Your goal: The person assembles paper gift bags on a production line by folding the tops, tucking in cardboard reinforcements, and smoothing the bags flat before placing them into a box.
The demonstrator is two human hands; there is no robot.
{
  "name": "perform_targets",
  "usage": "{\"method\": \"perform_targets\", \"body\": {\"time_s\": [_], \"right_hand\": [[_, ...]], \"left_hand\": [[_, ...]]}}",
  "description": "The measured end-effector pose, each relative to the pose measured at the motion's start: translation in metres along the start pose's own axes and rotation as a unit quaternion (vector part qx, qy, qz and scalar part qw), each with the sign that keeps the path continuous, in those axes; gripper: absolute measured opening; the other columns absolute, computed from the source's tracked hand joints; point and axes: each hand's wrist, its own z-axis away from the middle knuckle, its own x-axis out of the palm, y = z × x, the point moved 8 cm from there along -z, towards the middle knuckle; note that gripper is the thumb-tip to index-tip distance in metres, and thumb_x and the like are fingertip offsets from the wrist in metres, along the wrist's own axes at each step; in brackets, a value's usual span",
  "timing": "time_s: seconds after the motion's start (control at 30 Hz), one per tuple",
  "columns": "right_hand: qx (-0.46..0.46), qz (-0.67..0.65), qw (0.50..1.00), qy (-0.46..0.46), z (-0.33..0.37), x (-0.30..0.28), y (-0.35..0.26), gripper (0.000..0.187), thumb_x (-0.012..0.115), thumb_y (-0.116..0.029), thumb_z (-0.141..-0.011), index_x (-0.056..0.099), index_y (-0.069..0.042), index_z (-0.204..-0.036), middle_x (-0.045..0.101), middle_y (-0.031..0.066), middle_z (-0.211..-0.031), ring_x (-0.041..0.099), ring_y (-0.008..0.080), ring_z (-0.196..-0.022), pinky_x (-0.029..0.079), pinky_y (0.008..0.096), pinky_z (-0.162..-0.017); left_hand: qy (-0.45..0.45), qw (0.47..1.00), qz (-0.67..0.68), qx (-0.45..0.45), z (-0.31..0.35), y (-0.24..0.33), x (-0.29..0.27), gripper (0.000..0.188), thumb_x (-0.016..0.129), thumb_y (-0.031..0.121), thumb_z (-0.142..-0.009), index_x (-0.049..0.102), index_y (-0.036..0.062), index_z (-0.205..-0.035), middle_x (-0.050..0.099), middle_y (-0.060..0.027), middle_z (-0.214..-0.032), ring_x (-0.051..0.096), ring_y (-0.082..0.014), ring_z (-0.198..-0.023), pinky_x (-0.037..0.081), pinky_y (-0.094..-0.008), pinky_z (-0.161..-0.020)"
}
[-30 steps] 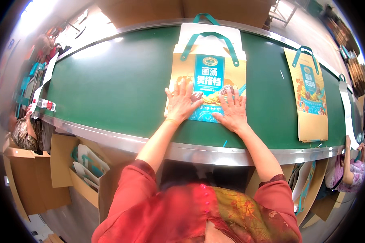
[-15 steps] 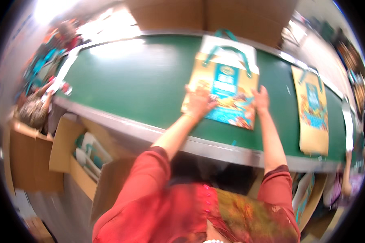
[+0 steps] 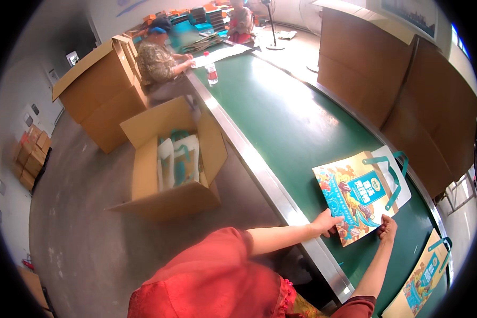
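Observation:
A tan paper gift bag [image 3: 358, 193] with a teal and colourful print lies flat over the green table, its teal handles toward the far right. A white panel shows behind its top edge; I cannot tell how many bags are stacked there. My left hand [image 3: 326, 222] grips the bag's bottom end, thumb on top and fingers curled under. My right hand [image 3: 388, 228] is closed on the bag's near side edge. Another flat paper bag [image 3: 423, 282] of the same kind lies on the table beyond my right forearm.
An open carton [image 3: 143, 172] holding white bags with teal handles stands on the floor at left. The green table [image 3: 281, 114] has a metal edge and carries a plastic bottle [image 3: 211, 74]. Tall cartons [image 3: 368, 63] stand behind it. A co-worker [image 3: 156, 58] is at its far left end.
My view has swung left, bringing the open carton into full sight. My hands have gone from resting on the bag to gripping its edges, and the bag now appears turned.

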Motion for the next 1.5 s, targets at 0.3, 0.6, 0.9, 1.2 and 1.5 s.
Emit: {"method": "perform_targets", "body": {"time_s": [0.3,0.6,0.9,1.2,1.5], "right_hand": [[0.049,-0.084,0.991,-0.095,0.1,0.051,0.035,0.027,0.054,-0.037,-0.092,0.055,-0.016,-0.075,0.056,-0.0022,-0.059,0.049,0.0114,-0.046,0.034,0.0227,-0.036],[-0.373,0.311,0.872,-0.065,0.175,0.036,-0.081,0.03,0.07,-0.01,-0.079,0.061,0.0,-0.106,0.065,0.01,-0.099,0.061,0.0183,-0.09,0.045,0.0279,-0.076],[-0.399,0.33,0.838,-0.173,0.155,0.069,-0.224,0.073,0.075,-0.01,-0.064,0.044,-0.004,-0.131,0.055,0.0079,-0.115,0.052,0.0225,-0.106,0.041,0.0343,-0.093],[-0.307,0.467,0.817,-0.141,0.111,0.036,-0.222,0.054,0.072,-0.017,-0.072,0.052,-0.003,-0.121,0.061,0.009,-0.106,0.058,0.02,-0.095,0.047,0.0334,-0.085],[-0.147,0.3,0.931,-0.15,0.087,0.002,-0.192,0.044,0.066,-0.018,-0.082,0.052,-0.002,-0.121,0.063,0.0104,-0.105,0.061,0.0207,-0.092,0.051,0.0345,-0.083]], "left_hand": [[0.11,0.954,0.249,0.123,-0.015,0.027,-0.053,0.036,0.067,0.0,-0.077,0.044,0.0033,-0.105,0.06,-0.011,-0.088,0.062,-0.0222,-0.075,0.053,-0.0395,-0.057],[-0.077,0.974,0.01,0.214,0.041,0.174,-0.16,0.049,0.064,-0.007,-0.07,0.052,0.0028,-0.117,0.062,-0.0053,-0.085,0.058,-0.0114,-0.06,0.047,-0.0252,-0.047],[-0.162,0.896,-0.262,0.32,0.055,0.377,-0.102,0.048,0.068,-0.011,-0.067,0.064,0.0044,-0.111,0.066,-0.0038,-0.079,0.056,-0.009,-0.05,0.039,-0.0231,-0.034],[-0.198,0.828,-0.362,0.379,0.031,0.496,-0.039,0.037,0.069,-0.002,-0.068,0.065,0.0025,-0.105,0.061,-0.0013,-0.068,0.05,-0.0072,-0.047,0.036,-0.0203,-0.037],[-0.191,0.673,-0.54,0.468,-0.044,0.487,0.014,0.037,0.068,0.012,-0.079,0.06,0.0032,-0.115,0.064,-0.0057,-0.086,0.058,-0.0139,-0.068,0.045,-0.0262,-0.057]]}}
